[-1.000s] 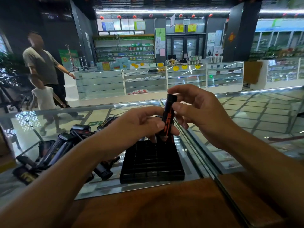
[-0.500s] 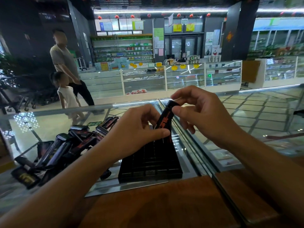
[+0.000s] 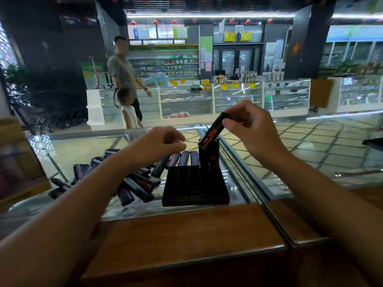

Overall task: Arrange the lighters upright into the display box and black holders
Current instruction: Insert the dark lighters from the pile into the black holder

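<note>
A black gridded holder [image 3: 194, 189] sits on the glass counter in front of me. Two black lighters with red print [image 3: 209, 160] stand upright in its far right corner. My right hand [image 3: 251, 129] pinches the top of another black-and-red lighter [image 3: 213, 130], tilted, its lower end above those two. My left hand [image 3: 159, 143] hovers left of it with fingers loosely curled, holding nothing. Three lighters [image 3: 184, 159] lie side by side behind the holder's far edge. A loose pile of black lighters [image 3: 132, 183] lies to the holder's left.
The glass counter [image 3: 238, 183] meets a wooden ledge [image 3: 186, 235] close to me. A brown box [image 3: 18, 158] stands at the far left. Two people [image 3: 124, 88] walk past on the shop floor beyond the counter.
My left hand has let go of the lighter and drawn back to the left. My right hand now holds the lighter alone, tilted over the holder's far right corner.
</note>
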Demonstrator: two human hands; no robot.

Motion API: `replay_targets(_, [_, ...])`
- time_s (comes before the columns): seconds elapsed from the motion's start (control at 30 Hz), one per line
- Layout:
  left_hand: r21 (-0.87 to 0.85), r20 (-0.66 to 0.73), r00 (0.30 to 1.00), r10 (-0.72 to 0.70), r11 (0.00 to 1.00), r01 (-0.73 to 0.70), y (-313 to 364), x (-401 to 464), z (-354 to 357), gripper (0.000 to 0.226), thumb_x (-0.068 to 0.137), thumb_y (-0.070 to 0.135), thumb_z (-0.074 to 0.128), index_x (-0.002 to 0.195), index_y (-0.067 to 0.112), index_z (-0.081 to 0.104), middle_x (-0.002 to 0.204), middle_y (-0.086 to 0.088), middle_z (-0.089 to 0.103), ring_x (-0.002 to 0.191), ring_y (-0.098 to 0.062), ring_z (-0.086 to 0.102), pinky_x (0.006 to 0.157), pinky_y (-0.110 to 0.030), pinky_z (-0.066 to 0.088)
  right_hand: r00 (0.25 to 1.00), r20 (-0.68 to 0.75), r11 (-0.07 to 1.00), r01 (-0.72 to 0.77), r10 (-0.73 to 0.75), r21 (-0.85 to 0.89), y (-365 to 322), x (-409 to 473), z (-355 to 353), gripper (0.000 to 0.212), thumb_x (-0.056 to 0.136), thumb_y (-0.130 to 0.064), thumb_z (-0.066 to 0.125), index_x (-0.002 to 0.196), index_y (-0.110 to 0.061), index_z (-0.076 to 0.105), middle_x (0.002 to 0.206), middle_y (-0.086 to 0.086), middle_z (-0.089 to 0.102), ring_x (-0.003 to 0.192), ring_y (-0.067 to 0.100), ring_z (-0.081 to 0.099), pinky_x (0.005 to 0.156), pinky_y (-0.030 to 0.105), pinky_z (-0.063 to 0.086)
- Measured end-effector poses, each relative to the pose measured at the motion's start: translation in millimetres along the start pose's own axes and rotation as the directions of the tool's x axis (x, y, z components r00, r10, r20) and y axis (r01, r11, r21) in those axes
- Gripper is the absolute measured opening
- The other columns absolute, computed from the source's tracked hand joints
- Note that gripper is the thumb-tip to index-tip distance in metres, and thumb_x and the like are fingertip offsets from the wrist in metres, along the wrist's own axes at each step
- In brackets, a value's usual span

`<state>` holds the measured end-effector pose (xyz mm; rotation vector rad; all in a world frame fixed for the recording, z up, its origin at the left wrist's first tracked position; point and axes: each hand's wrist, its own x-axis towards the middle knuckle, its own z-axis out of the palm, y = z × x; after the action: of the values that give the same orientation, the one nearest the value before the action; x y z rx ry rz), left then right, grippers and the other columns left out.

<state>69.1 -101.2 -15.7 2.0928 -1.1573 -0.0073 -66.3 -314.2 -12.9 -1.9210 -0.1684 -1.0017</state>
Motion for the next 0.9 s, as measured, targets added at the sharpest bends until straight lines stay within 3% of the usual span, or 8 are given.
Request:
replay_targets(0.1, [0.276,0.142,0.990,0.007,0.960,-0.046,-14,-14,-10,0.039,0.079,0.070,0.061,0.098,0.035,0.062,0.097,0.015,0.063,0.089,0.001,0.059,0.080,-0.028,0.047,0.997,0.062,0.996,0.058,-0.053,-0.075,-7,10,3,0.017,0.089,-0.010,0.070,0.093,-0.024,0.064,0.088,-0.006,0.072,0.085,0.010,0.068,0.083,0.036,0.053])
replay_targets(0.2, [0.353,0.164,0.982,-0.098,0.935,0.035,-26,-39,-12,0.064,0.063,0.092,0.050,0.108,0.047,0.055,0.117,0.019,0.053,0.114,-0.006,0.045,0.097,-0.040,0.043,0.985,0.120,0.977,0.139,-0.120,-0.164,-16,18,16,0.015,0.088,-0.015,0.071,0.093,-0.027,0.064,0.087,-0.010,0.069,0.086,0.007,0.066,0.088,0.030,0.052])
replay_targets(0.27, [0.359,0.153,0.979,-0.135,0.931,0.072,-31,-50,-8,0.060,0.068,0.084,0.057,0.116,0.048,0.053,0.124,0.019,0.046,0.126,-0.011,0.033,0.109,-0.047,0.031,0.967,0.212,0.947,0.196,-0.143,-0.256,-20,22,33,0.010,0.088,-0.017,0.072,0.094,-0.021,0.065,0.085,-0.012,0.066,0.084,0.004,0.061,0.083,0.017,0.047])
replay_targets(0.3, [0.373,0.145,0.981,-0.131,0.925,0.068,-31,-54,-6,0.059,0.070,0.079,0.059,0.118,0.046,0.053,0.124,0.021,0.044,0.128,-0.010,0.028,0.112,-0.046,0.025,0.954,0.260,0.925,0.228,-0.150,-0.304,-20,23,41,0.009,0.088,-0.018,0.073,0.095,-0.018,0.066,0.085,-0.012,0.065,0.083,0.004,0.060,0.081,0.017,0.046])
replay_targets(0.47, [0.403,0.158,0.981,-0.112,0.914,0.040,-32,-55,-2,0.070,0.062,0.090,0.047,0.113,0.042,0.054,0.129,0.023,0.045,0.126,-0.007,0.025,0.106,-0.038,0.020,0.899,0.402,0.800,0.367,-0.174,-0.474,-8,22,71,0.013,0.085,-0.028,0.074,0.095,-0.025,0.067,0.088,-0.015,0.067,0.088,0.011,0.060,0.095,0.047,0.040])
replay_targets(0.63, [0.430,0.197,0.973,-0.120,0.903,0.025,-29,-54,-4,0.073,0.063,0.084,0.040,0.118,0.039,0.055,0.132,0.023,0.044,0.126,-0.008,0.025,0.107,-0.042,0.022,0.875,0.405,0.700,0.464,-0.267,-0.542,-4,22,83,0.014,0.084,-0.034,0.070,0.094,-0.028,0.062,0.085,-0.018,0.062,0.084,0.009,0.052,0.094,0.036,0.028])
replay_targets(0.8, [0.439,0.199,0.972,-0.125,0.898,0.025,-27,-54,-3,0.075,0.060,0.084,0.037,0.117,0.040,0.055,0.134,0.025,0.043,0.127,-0.008,0.024,0.106,-0.040,0.021,0.872,0.419,0.680,0.468,-0.253,-0.564,0,25,82,0.015,0.084,-0.032,0.073,0.094,-0.025,0.064,0.082,-0.015,0.065,0.080,0.014,0.059,0.095,0.045,0.038])
replay_targets(0.9, [0.438,0.202,0.971,-0.125,0.899,0.025,-27,-53,-3,0.067,0.066,0.082,0.043,0.117,0.040,0.055,0.133,0.026,0.042,0.127,-0.007,0.023,0.102,-0.037,0.021,0.865,0.453,0.681,0.466,-0.216,-0.565,2,27,80,0.015,0.086,-0.033,0.073,0.096,-0.027,0.064,0.085,-0.016,0.066,0.083,0.012,0.060,0.098,0.047,0.035])
